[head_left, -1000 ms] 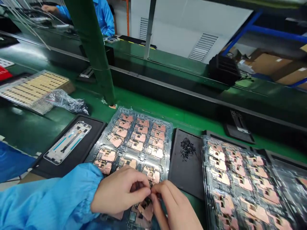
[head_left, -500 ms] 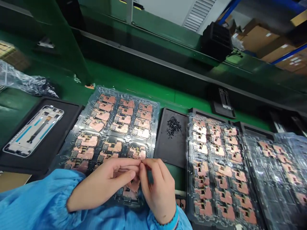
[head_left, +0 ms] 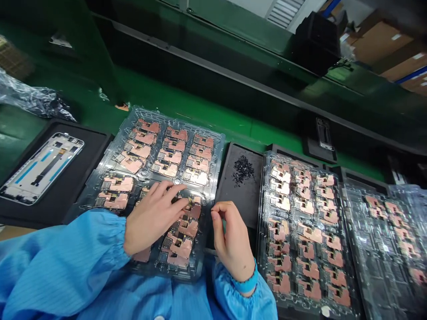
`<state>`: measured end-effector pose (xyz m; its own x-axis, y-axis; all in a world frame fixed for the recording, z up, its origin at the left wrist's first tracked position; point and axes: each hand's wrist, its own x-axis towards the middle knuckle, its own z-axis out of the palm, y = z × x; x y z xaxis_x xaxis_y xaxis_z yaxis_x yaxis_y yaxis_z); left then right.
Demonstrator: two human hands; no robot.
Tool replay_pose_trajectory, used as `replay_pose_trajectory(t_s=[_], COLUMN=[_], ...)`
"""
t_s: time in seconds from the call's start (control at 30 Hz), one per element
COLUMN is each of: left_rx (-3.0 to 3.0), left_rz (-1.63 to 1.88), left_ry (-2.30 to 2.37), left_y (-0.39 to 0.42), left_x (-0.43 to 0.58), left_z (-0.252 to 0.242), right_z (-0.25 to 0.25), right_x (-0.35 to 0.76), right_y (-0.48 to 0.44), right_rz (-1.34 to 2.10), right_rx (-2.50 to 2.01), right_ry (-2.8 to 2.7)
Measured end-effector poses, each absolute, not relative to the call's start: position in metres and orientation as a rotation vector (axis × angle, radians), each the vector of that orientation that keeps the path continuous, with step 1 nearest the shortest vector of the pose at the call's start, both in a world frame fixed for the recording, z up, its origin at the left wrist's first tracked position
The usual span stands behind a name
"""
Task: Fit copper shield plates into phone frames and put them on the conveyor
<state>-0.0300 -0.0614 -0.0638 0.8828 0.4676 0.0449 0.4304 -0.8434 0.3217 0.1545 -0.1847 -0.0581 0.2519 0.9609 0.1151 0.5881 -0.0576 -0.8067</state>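
My left hand point(head_left: 151, 217) lies on a clear plastic tray point(head_left: 218, 146) of copper-coloured circuit parts. Its fingertips press down on one part point(head_left: 191, 205) in the tray's right column. My right hand point(head_left: 231, 240) hovers just right of that tray, over the edge of a black mat point(head_left: 238, 200). Thumb and forefinger are pinched together; whatever they hold is too small to make out. Both arms wear blue sleeves.
A small heap of black bits point(head_left: 243, 169) lies on the black mat. More clear trays of parts point(head_left: 300, 231) fill the right side. A phone frame point(head_left: 42, 166) rests on a black pad at left. A crumpled plastic bag point(head_left: 30, 100) and a conveyor rail point(head_left: 233, 82) lie behind.
My hands, together a moment ago working on one part, have separated. The left went down onto the tray; the right drew off to the right, still pinched. The view tilted down.
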Motion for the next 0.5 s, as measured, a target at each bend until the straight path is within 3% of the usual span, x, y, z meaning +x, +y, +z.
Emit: replay_pose_trajectory(t_s=[0.17,0.37,0.5], left_rx=[2.342,1.708,1.859], left_rz=[0.117,0.206,0.242], left_ry=[0.602,0.925,1.077], left_y=[-0.055,-0.059,-0.068], left_x=[-0.037,-0.059,-0.072], left_z=[-0.050,-0.021,-0.015], right_z=[-0.058,-0.051,-0.047], right_x=[0.153,0.137,0.124], right_y=[-0.178,-0.173,-0.167], right_rz=[0.725,0.887,0.978], right_rx=[-1.697,-1.618,-1.592], right_ry=[-1.519,-1.433,-1.370])
